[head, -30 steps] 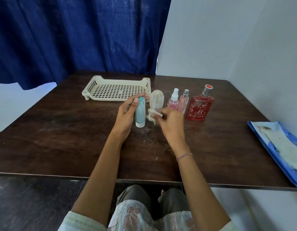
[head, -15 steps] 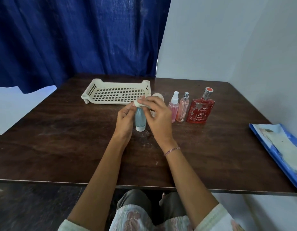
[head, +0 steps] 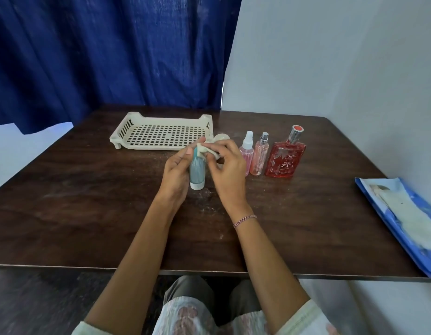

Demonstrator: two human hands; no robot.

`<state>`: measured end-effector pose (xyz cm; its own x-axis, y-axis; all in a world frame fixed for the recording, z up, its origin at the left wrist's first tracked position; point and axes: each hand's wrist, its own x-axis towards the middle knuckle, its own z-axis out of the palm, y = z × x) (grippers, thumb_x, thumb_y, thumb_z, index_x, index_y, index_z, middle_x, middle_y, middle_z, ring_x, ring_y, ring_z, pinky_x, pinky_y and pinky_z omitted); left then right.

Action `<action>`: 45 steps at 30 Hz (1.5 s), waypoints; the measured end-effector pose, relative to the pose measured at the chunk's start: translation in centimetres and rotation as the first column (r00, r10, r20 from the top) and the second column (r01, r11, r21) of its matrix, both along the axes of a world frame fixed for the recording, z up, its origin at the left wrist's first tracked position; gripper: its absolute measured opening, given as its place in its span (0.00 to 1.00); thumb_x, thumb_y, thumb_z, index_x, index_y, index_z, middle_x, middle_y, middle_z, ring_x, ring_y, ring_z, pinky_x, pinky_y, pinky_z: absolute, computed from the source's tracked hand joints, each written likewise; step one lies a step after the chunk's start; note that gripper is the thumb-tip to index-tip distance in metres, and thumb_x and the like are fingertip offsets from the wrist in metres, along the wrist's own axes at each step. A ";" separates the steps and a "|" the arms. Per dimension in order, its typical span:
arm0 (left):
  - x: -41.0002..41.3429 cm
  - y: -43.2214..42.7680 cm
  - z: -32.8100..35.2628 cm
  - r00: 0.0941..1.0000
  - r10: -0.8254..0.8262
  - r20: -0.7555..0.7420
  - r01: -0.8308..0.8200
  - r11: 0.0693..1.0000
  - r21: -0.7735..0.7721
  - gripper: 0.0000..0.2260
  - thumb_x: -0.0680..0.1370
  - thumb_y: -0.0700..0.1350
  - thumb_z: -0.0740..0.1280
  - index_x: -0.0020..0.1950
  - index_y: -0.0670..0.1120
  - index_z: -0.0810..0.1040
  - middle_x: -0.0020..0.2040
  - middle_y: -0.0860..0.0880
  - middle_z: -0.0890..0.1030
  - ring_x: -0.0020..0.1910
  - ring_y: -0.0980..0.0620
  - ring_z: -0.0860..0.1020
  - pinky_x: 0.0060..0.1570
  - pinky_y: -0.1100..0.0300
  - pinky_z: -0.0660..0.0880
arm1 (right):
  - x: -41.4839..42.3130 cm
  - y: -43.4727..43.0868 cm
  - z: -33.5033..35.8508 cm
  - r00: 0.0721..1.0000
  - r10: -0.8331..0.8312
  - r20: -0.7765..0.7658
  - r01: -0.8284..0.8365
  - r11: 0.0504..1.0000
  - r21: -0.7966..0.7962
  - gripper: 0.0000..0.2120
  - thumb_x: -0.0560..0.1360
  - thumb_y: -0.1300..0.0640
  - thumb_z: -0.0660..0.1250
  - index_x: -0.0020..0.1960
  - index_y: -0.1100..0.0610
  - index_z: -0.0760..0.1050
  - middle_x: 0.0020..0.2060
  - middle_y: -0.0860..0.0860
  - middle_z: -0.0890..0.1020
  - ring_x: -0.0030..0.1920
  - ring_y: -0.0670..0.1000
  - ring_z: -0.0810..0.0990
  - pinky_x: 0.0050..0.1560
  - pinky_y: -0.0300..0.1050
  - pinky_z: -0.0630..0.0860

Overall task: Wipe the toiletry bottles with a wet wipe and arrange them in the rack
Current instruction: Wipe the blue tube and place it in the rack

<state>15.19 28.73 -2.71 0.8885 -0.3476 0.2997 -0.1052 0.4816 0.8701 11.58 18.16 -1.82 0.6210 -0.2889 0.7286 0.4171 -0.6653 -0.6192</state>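
A teal tube (head: 197, 174) with a white cap stands cap-down on the dark wooden table (head: 88, 201). My left hand (head: 177, 172) grips its left side. My right hand (head: 227, 168) pinches a crumpled wet wipe (head: 206, 151) against the tube's top. A pale round bottle (head: 221, 139) is mostly hidden behind my right hand. To the right stand a pink spray bottle (head: 247, 149), a slim pink perfume bottle (head: 259, 154) and a flat red perfume bottle (head: 285, 157). The cream slotted rack (head: 161, 132) lies behind, with nothing in it.
A blue wet-wipe pack (head: 403, 218) with a white wipe showing lies at the table's right edge. A dark blue curtain (head: 108, 52) hangs behind the table and a pale wall (head: 330, 56) stands on the right.
My right hand brought the wipe from beside the tube up onto its top and now rubs there. The left hand keeps hold of the tube.
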 end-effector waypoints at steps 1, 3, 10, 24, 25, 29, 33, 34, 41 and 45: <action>0.0 0.0 -0.1 1.000 -0.007 -0.008 0.007 1.000 -0.010 0.14 0.82 0.40 0.53 0.64 0.42 0.73 0.57 0.49 0.82 0.58 0.54 0.78 0.59 0.62 0.74 | 0.1 -0.2 -0.1 0.999 -0.026 -0.020 0.027 1.000 0.012 0.09 0.73 0.66 0.68 0.53 0.61 0.80 0.47 0.53 0.78 0.49 0.42 0.75 0.52 0.33 0.74; -0.1 0.0 -0.1 1.000 -0.010 -0.015 0.009 1.000 -0.020 0.14 0.82 0.40 0.53 0.65 0.42 0.73 0.59 0.48 0.81 0.59 0.53 0.78 0.58 0.62 0.75 | -0.1 -0.2 0.0 1.000 -0.023 -0.021 0.023 1.000 -0.005 0.09 0.73 0.65 0.69 0.53 0.61 0.81 0.47 0.52 0.79 0.49 0.44 0.76 0.53 0.31 0.73; 0.1 -0.3 0.2 1.000 -0.004 0.003 0.004 1.000 0.011 0.14 0.82 0.39 0.54 0.64 0.43 0.74 0.56 0.51 0.83 0.59 0.55 0.78 0.56 0.64 0.75 | -0.4 0.2 0.1 1.000 0.014 0.019 -0.014 1.000 -0.009 0.11 0.72 0.67 0.69 0.54 0.61 0.81 0.47 0.52 0.80 0.49 0.41 0.76 0.54 0.27 0.70; 0.5 0.3 0.2 0.997 0.029 0.071 -0.032 0.998 0.051 0.10 0.80 0.42 0.60 0.59 0.46 0.75 0.53 0.54 0.80 0.55 0.58 0.78 0.55 0.64 0.74 | -0.7 0.3 0.3 1.000 0.020 0.004 -0.020 0.999 -0.026 0.10 0.70 0.68 0.70 0.50 0.60 0.82 0.44 0.52 0.82 0.45 0.42 0.77 0.51 0.27 0.72; 0.6 0.3 0.2 0.997 0.036 0.073 -0.040 0.998 0.051 0.10 0.78 0.43 0.61 0.58 0.46 0.76 0.52 0.54 0.80 0.54 0.58 0.77 0.54 0.64 0.74 | -0.8 0.2 0.3 0.999 0.040 0.005 -0.040 0.999 -0.036 0.10 0.70 0.68 0.71 0.50 0.60 0.82 0.44 0.52 0.82 0.45 0.42 0.77 0.50 0.27 0.72; 0.6 0.2 0.0 0.993 0.083 0.081 -0.090 0.992 0.084 0.08 0.78 0.42 0.62 0.56 0.47 0.77 0.51 0.54 0.79 0.53 0.59 0.77 0.54 0.64 0.74 | -1.4 -0.6 0.0 0.996 0.091 -0.022 -0.092 0.994 -0.055 0.09 0.68 0.67 0.72 0.48 0.61 0.82 0.44 0.52 0.82 0.45 0.41 0.78 0.50 0.28 0.73; 0.6 0.5 0.2 0.988 0.119 0.100 -0.129 0.987 0.099 0.07 0.80 0.39 0.61 0.54 0.46 0.77 0.45 0.57 0.81 0.47 0.60 0.78 0.50 0.65 0.75 | -1.7 0.2 0.1 0.995 0.095 0.011 -0.093 0.991 -0.100 0.08 0.69 0.67 0.71 0.49 0.62 0.81 0.44 0.53 0.81 0.46 0.44 0.79 0.50 0.31 0.75; 0.5 0.5 0.2 0.987 0.126 0.104 -0.137 0.985 0.104 0.07 0.80 0.38 0.60 0.54 0.46 0.76 0.43 0.57 0.82 0.45 0.61 0.78 0.48 0.66 0.75 | -1.8 0.3 0.1 0.995 0.094 0.020 -0.091 0.990 -0.109 0.08 0.69 0.67 0.71 0.49 0.62 0.81 0.44 0.53 0.81 0.46 0.45 0.79 0.50 0.32 0.75; 0.6 0.4 0.2 0.981 0.177 0.076 -0.185 0.976 0.112 0.08 0.79 0.39 0.63 0.54 0.47 0.78 0.49 0.58 0.82 0.55 0.60 0.77 0.57 0.63 0.73 | -1.8 0.4 -0.5 0.995 0.087 -0.049 -0.094 0.984 -0.152 0.06 0.68 0.67 0.72 0.45 0.62 0.81 0.41 0.52 0.80 0.40 0.47 0.79 0.44 0.41 0.77; 0.4 0.4 0.2 0.976 0.191 0.102 -0.203 0.971 0.125 0.08 0.79 0.39 0.63 0.54 0.48 0.78 0.47 0.59 0.82 0.50 0.62 0.78 0.52 0.66 0.75 | -1.8 0.9 -0.5 0.999 0.054 -0.004 -0.053 0.979 -0.197 0.07 0.68 0.68 0.71 0.46 0.63 0.80 0.42 0.53 0.79 0.42 0.48 0.79 0.46 0.39 0.77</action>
<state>15.57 29.17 -2.51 0.9155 -0.2104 0.3430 -0.2661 0.3229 0.9082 9.81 19.09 -2.31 0.6306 -0.1060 0.7689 0.4561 -0.7510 -0.4775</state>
